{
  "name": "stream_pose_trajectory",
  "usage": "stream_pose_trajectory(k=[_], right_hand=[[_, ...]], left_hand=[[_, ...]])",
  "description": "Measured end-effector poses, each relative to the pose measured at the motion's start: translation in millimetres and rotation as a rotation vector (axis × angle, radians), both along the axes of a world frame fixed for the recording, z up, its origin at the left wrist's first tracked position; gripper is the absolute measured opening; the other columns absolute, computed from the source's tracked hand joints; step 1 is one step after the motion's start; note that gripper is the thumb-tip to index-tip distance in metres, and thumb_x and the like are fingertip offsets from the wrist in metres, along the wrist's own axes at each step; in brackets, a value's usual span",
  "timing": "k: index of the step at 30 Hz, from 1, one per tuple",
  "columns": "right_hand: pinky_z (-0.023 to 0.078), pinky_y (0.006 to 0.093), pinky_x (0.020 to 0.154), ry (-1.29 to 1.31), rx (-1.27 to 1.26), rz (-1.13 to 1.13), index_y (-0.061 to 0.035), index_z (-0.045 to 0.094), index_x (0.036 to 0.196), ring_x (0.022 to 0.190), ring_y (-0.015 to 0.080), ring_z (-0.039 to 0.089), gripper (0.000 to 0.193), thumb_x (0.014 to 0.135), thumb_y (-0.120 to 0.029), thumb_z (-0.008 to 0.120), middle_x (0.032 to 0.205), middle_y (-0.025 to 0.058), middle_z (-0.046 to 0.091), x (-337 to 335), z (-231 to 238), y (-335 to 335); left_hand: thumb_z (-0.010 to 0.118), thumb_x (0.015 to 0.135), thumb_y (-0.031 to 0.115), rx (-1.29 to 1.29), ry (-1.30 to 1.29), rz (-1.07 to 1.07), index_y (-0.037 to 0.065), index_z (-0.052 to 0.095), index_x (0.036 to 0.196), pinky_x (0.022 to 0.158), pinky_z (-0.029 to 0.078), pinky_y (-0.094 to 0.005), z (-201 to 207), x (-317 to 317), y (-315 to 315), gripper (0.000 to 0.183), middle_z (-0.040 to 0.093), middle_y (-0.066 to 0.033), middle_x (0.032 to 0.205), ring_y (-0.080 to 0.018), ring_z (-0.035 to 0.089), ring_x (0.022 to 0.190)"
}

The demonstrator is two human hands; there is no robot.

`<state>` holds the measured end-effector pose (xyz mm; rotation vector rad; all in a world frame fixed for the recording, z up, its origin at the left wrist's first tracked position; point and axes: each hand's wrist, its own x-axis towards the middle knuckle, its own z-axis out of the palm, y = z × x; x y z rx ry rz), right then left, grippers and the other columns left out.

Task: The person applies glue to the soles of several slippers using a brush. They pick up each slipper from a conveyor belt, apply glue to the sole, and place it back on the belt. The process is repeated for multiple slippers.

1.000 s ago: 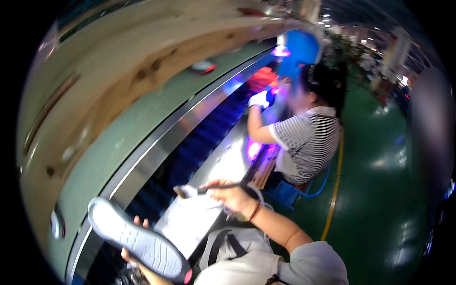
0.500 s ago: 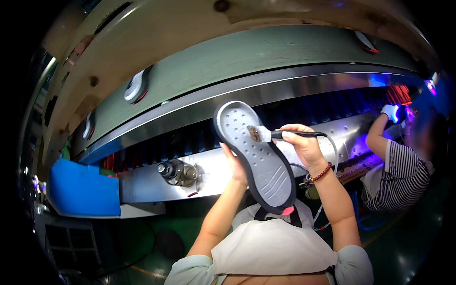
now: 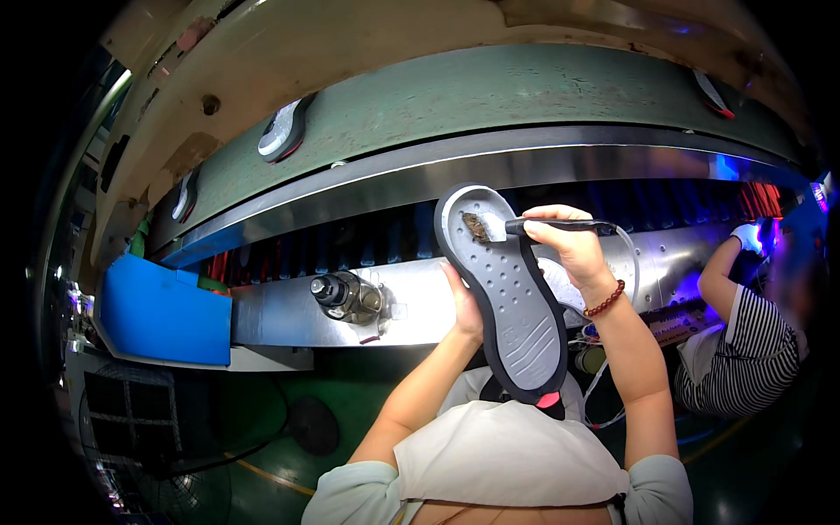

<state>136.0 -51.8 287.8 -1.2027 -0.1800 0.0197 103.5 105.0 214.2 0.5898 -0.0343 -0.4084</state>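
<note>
My left hand (image 3: 464, 302) holds a grey shoe sole (image 3: 507, 297) with a black rim upright in front of me, tread side facing me, a small red tab at its lower end. My right hand (image 3: 569, 249) grips a black-handled brush (image 3: 525, 227). The brush's bristles rest on the upper toe end of the sole, where a dark smear shows. A brown bead bracelet (image 3: 605, 300) is on my right wrist. A thin cord runs from the brush handle down past my right forearm.
A steel bench (image 3: 289, 311) carries a glass bottle (image 3: 347, 296) with a black cap. A blue bin (image 3: 162, 315) sits at its left end. Behind, a green conveyor (image 3: 490, 96) carries more soles (image 3: 282, 129). A person in a striped shirt (image 3: 744, 350) works at right.
The view has swung from the right-hand co-worker to the bench ahead. The sole rose from low at my left to upright in front, and the brush came onto its toe end.
</note>
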Motion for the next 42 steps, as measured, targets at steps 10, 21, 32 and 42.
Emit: stream_pose_trajectory(k=[10,21,32,42], right_hand=[[0.044,0.0312,0.064,-0.723,-0.869,-0.236,-0.0054,0.063,0.071,0.069,0.0221,0.056,0.01,0.063,-0.011,0.063,0.072,0.0091,0.06,-38,18,32],[0.046,0.0259,0.064,-0.459,-0.433,-0.029,-0.001,0.065,0.08,0.071,0.0162,0.059,0.017,0.063,-0.003,0.068,0.076,0.0087,0.062,-37,49,4],[0.038,0.0298,0.086,-0.516,-0.387,0.21,-0.0057,0.066,0.08,0.076,0.0159,0.057,0.016,0.065,-0.007,0.069,0.077,0.006,0.062,-41,51,-5],[0.044,0.0256,0.07,-0.412,-0.307,0.179,-0.003,0.064,0.082,0.075,0.0156,0.057,0.015,0.067,-0.003,0.067,0.079,0.0061,0.062,-51,45,-11]], left_hand=[[0.018,0.075,0.071,0.307,0.054,0.31,0.009,0.037,0.123,0.092,0.035,-0.033,31,2,-10,0.081,0.045,-0.0052,0.117,-0.0196,0.044,0.105],[0.015,0.075,0.072,-0.017,-0.113,0.124,0.009,0.032,0.127,0.092,0.036,-0.0346,33,8,11,0.083,0.045,-0.0094,0.119,-0.0219,0.045,0.106],[0.016,0.063,0.082,-0.417,-0.182,-0.071,0.004,0.026,0.129,0.094,0.035,-0.0425,61,8,4,0.103,0.041,-0.0227,0.12,-0.0337,0.044,0.108],[0.023,0.066,0.08,-0.151,-0.297,0.177,0.002,0.03,0.125,0.094,0.032,-0.0449,72,26,6,0.098,0.041,-0.0211,0.12,-0.0337,0.042,0.108]])
